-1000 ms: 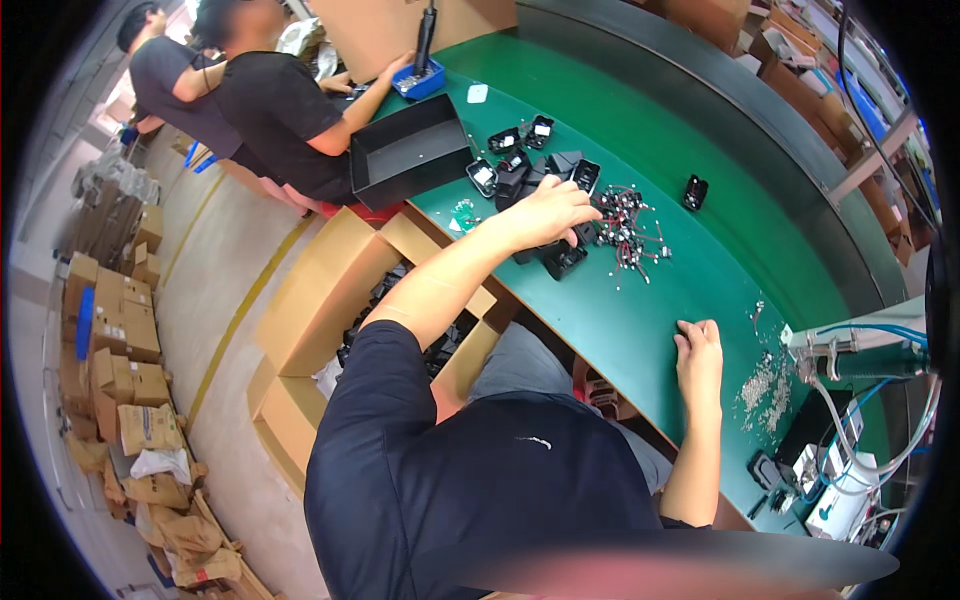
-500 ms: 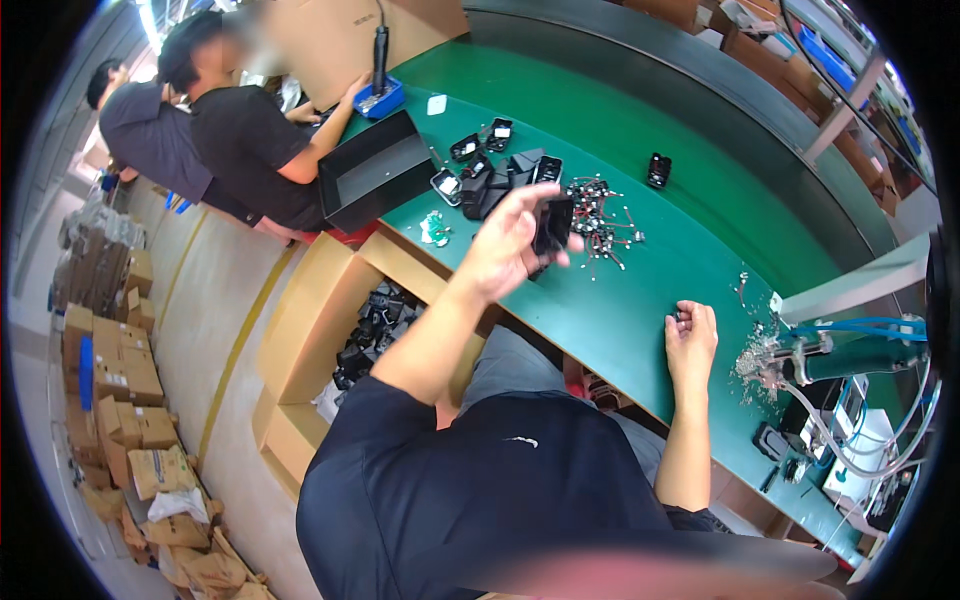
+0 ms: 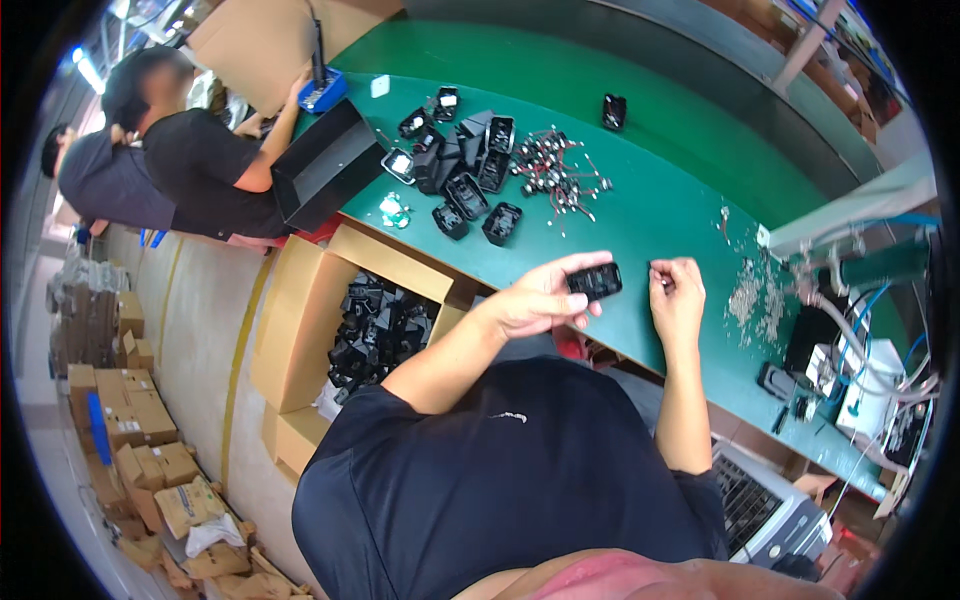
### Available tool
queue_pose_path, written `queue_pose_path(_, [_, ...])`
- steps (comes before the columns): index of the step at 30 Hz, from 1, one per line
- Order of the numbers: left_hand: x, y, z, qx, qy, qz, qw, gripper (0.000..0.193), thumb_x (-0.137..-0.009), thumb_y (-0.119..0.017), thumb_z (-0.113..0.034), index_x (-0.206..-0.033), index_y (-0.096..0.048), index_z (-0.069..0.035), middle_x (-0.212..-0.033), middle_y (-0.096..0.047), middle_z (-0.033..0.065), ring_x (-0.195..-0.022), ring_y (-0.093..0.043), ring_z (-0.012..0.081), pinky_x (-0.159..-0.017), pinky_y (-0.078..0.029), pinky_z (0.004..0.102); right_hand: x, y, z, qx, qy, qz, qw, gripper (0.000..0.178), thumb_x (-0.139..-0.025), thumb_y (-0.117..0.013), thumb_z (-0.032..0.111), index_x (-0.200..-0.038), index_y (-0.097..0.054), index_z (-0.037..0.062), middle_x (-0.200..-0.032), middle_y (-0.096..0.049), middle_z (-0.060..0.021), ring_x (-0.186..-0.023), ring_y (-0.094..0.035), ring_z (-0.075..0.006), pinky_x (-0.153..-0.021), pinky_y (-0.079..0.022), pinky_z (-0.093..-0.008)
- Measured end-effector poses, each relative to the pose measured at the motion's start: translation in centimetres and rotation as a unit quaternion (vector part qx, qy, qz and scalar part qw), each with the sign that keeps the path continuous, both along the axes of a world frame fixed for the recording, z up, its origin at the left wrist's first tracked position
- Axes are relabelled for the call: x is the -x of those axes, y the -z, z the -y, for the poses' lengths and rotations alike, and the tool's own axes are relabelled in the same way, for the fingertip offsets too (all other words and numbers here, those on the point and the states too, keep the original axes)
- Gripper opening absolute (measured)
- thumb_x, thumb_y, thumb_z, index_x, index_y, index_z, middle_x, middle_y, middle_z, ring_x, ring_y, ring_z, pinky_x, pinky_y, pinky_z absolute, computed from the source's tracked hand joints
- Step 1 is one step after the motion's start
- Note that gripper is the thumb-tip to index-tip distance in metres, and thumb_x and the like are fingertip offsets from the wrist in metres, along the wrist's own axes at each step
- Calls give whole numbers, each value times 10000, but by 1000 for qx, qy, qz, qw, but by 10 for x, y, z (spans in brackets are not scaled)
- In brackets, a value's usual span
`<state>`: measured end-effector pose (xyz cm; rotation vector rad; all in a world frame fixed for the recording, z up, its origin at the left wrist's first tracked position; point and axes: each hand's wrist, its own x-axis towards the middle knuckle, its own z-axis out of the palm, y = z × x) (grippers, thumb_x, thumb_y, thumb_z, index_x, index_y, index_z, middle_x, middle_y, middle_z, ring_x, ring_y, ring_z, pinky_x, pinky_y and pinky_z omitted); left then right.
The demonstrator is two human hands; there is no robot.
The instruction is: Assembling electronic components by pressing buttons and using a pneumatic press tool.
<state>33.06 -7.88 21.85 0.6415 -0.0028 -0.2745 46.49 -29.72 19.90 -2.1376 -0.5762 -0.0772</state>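
My left hand (image 3: 548,298) grips a small black plastic housing (image 3: 594,283) between thumb and fingers, its open, hollow side facing up, at the near edge of the green table (image 3: 640,210). A short way to its right, my right hand (image 3: 678,290) is closed in a pinch above the table; a tiny dark bit shows at the fingertips, too small to name. Beyond the left hand lies a group of similar black housings (image 3: 467,195), several with the hollow side up. Beside them spreads a tangle of small parts with red and black wires (image 3: 560,172).
An open cardboard box (image 3: 290,330) of black parts stands at my left. A black bin (image 3: 330,165) and a blue holder with a tool (image 3: 323,92) are near a co-worker (image 3: 200,150). Tiny metal pieces (image 3: 755,300) lie before a machine with hoses (image 3: 850,290) at right.
My left hand has come back from beside the housings toward my right hand, carrying a black housing. My right hand remains closed at the table's near side. The whole view has shifted.
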Motion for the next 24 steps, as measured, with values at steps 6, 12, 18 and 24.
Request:
queue_pose_path(6, [-14,-13,-14,-101,-73,36,992,597,-946,-761,-148,-1449,-459,-37,-1537,-481,184,-857,-663,179,-663,-565,272,5,-28,1,-62,-34,26,997,114,-858,-717,-45,-955,-728,14,-980,-706,-123,-816,-708,-213,-713,-584,-314])
queue_pose_path(12, [-32,-9,-1,-55,-28,14,998,444,-989,-699,-105,-1389,-531,-9,-1397,-590,135,-788,-602,103,-628,-520,233,37,-79,2,-143,-140,120,972,179,-815,-771,-63,-961,-738,35,-1033,-735,-111,-906,-729,-229,-766,-591,-320])
queue_pose_path(18, [-40,-11,19,-55,17,52,997,453,-966,-734,-124,-1355,-533,-7,-1349,-620,133,-740,-595,91,-608,-508,212,44,-65,13,-116,-99,90,984,156,-825,-798,-22,-955,-730,30,-993,-733,-105,-899,-730,-232,-767,-594,-338])
queue_pose_path(24, [-42,9,16,-146,13,-3,989,487,-1038,-635,-407,-1332,-535,-32,-1196,-650,101,-634,-591,96,-537,-499,224,44,-66,19,-54,-114,162,979,186,-775,-796,-35,-933,-732,39,-994,-733,-91,-904,-706,-267,-791,-583,-359])
